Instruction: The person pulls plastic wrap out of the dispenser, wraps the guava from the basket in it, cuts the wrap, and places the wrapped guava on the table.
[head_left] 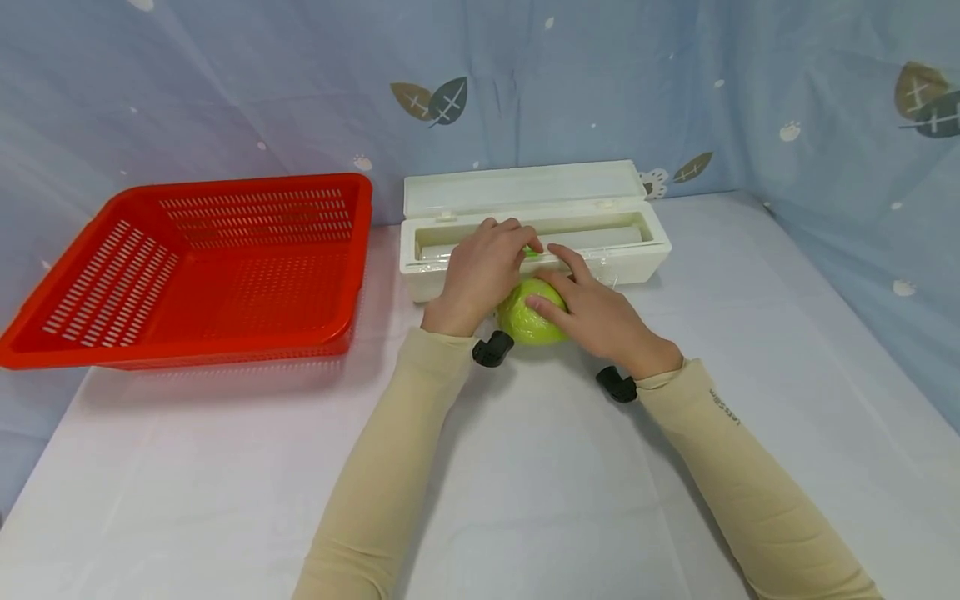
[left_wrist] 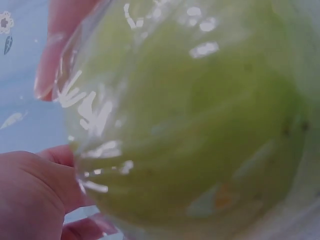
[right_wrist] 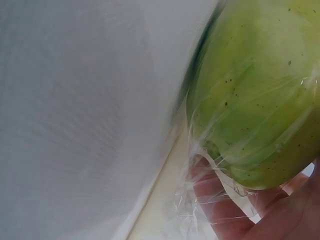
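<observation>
A round yellow-green fruit [head_left: 531,314] with small dark specks lies on the table, with clear cling film [right_wrist: 200,187] over it. My right hand [head_left: 603,321] holds it from the right, thumb on its top and index finger reaching toward the box. My left hand [head_left: 483,271] is bent over the box's front edge on the fruit's left; its thumb and grip are hidden. In the left wrist view, the wrapped fruit [left_wrist: 200,115] fills most of the picture. Behind it stands a white cling film box [head_left: 648,263], lid raised, with a roll [head_left: 600,238] inside.
A red slotted basket [head_left: 341,329] stands on the left of the white-covered table [head_left: 540,500]. A blue leaf-print cloth [head_left: 540,83] hangs close behind the box. A small bright green piece [head_left: 531,252] shows between the hands at the box's front edge.
</observation>
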